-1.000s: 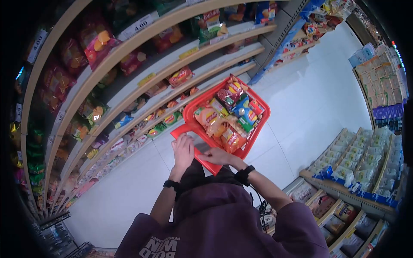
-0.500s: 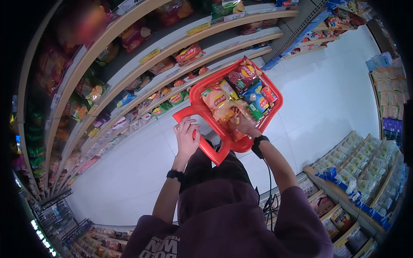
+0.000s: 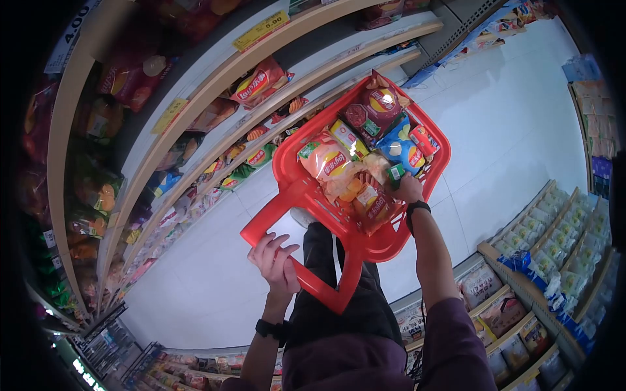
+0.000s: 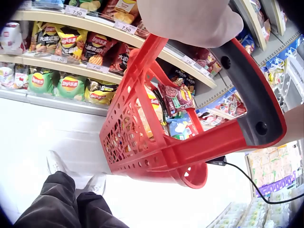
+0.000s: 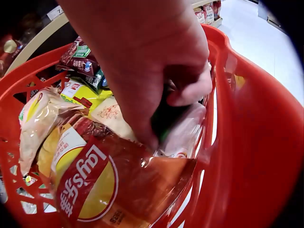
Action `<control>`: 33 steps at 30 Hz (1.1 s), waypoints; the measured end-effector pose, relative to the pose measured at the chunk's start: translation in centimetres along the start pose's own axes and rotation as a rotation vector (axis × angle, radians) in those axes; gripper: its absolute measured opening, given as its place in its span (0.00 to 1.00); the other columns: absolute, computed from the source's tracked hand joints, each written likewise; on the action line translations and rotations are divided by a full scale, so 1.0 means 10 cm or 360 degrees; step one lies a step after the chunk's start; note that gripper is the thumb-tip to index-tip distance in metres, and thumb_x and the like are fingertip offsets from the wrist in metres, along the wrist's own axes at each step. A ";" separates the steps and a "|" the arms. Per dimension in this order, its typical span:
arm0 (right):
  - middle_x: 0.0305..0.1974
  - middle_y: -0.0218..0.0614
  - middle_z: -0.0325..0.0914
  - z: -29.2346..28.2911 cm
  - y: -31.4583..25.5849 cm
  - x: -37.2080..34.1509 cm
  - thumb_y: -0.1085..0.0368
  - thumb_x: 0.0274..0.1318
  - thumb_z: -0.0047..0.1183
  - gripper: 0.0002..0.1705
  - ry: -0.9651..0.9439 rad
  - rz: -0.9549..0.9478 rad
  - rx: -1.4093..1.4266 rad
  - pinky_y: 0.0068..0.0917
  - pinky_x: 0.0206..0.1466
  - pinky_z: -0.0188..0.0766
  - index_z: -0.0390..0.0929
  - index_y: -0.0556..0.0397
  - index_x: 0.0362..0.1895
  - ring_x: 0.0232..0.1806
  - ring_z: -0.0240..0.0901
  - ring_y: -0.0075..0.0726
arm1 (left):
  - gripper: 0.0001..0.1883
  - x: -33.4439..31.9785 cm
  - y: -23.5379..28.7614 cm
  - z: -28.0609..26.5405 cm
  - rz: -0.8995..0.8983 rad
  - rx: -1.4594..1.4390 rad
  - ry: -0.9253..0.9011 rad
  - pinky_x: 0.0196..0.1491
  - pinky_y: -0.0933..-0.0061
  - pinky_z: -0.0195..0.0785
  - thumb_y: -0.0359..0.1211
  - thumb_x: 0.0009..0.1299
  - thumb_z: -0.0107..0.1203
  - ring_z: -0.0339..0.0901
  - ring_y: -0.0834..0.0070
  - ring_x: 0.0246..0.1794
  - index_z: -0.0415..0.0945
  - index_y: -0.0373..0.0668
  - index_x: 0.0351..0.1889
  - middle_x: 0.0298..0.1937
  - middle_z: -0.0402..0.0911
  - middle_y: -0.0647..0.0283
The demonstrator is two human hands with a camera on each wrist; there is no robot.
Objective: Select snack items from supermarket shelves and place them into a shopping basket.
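The red basket (image 3: 443, 163) holds several snack bags, among them an orange bag (image 3: 326, 159), a dark red bag (image 3: 381, 101) and a blue bag (image 3: 398, 144). My left hand (image 3: 275, 264) has its fingers curled round the basket's handle (image 3: 319, 290); the left wrist view shows this hand (image 4: 192, 21) over the handle's far end. Inside the basket's right side, my right hand (image 3: 409, 189) pinches a small green pack (image 3: 396, 173). In the right wrist view, that hand (image 5: 147, 61) mostly covers the dark green pack (image 5: 166, 114), beside a red-orange bag (image 5: 90, 183).
Shelves of snack bags (image 3: 261, 85) curve along the left, close to the basket. Racks of clear packs (image 3: 554, 241) stand at the right, above lower bins (image 3: 502, 313). Pale tiled floor (image 3: 489, 130) lies between. A black cable (image 4: 275, 203) hangs near the right arm.
My right hand has moved from the handle into the basket and now grips the green pack. The basket appears larger and closer to the head camera, while my left hand stays at the handle.
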State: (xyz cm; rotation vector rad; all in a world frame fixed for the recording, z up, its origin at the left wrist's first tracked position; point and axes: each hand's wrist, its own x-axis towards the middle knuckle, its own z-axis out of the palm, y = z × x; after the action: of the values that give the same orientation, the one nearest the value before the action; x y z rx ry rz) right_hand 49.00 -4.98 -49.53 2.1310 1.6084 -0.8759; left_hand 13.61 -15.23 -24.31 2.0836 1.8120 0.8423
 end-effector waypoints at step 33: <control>0.31 0.49 0.78 -4.36 -1.90 -3.45 0.44 0.65 0.47 0.27 0.0291 -0.1811 0.0395 0.37 0.35 0.69 0.70 0.55 0.51 0.31 0.76 0.45 | 0.45 1.26 1.34 -1.38 0.0014 -0.1619 0.0379 0.58 0.69 0.69 0.29 0.58 0.70 0.74 0.73 0.55 0.53 0.40 0.70 0.58 0.72 0.57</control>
State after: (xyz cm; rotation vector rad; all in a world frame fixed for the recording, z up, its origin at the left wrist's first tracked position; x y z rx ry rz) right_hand 36.91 1.13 7.66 1.2828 2.9870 -1.2169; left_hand 17.37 -8.15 -2.80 1.3454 1.0451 1.6179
